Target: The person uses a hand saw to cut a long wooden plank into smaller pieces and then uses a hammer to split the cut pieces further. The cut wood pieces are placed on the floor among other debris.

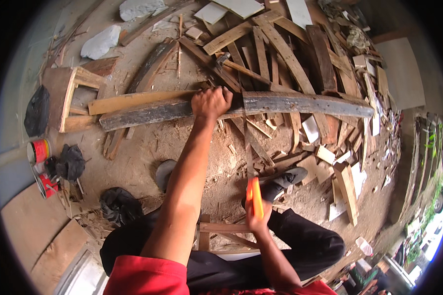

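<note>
A long weathered wooden beam (305, 104), dark with worn patches, lies crosswise in front of me. My left hand (211, 103) is closed over its upper edge near the middle. Just right of that hand, the thin blade of a handsaw (255, 194) crosses the beam and runs back toward me. My right hand (255, 219) is wrapped round the saw's orange handle, close to my body. A paler board (140, 101) lies along the far side of the beam's left part. Where the blade meets the wood, the depth of any cut is too small to tell.
Beyond the beam a hammer (253, 73) rests among piled planks (288, 54). Offcuts and chips litter the ground on the right. A wooden frame (64, 101), red tins (40, 151) and black plastic bags (120, 205) stand or lie at left. My shoe (288, 181) is near the blade.
</note>
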`<act>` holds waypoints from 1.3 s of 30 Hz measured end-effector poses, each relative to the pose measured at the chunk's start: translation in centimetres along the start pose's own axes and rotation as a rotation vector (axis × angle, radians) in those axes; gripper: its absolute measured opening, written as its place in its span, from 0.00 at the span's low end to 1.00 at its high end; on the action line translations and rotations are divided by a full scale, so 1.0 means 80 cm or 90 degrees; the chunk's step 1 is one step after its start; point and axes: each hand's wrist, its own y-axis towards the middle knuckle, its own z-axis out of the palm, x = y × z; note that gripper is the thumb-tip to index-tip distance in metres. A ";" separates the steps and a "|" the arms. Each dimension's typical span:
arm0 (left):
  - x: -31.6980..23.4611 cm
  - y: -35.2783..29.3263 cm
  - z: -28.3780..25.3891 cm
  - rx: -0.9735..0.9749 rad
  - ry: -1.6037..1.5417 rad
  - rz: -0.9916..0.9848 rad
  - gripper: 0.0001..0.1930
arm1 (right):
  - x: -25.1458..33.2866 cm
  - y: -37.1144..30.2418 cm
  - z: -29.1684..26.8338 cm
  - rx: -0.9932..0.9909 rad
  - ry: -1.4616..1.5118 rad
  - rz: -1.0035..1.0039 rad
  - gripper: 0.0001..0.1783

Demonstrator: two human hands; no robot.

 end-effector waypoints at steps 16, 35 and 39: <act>0.023 0.018 0.022 -0.068 0.013 0.020 0.21 | 0.011 0.129 0.054 -0.030 0.023 0.042 0.13; 0.011 0.003 0.026 -0.142 -0.016 0.061 0.17 | -0.054 0.017 0.036 -0.007 0.013 0.027 0.08; 0.001 0.008 0.003 -0.072 -0.023 0.021 0.19 | -0.047 -0.042 0.005 -0.033 0.057 0.069 0.06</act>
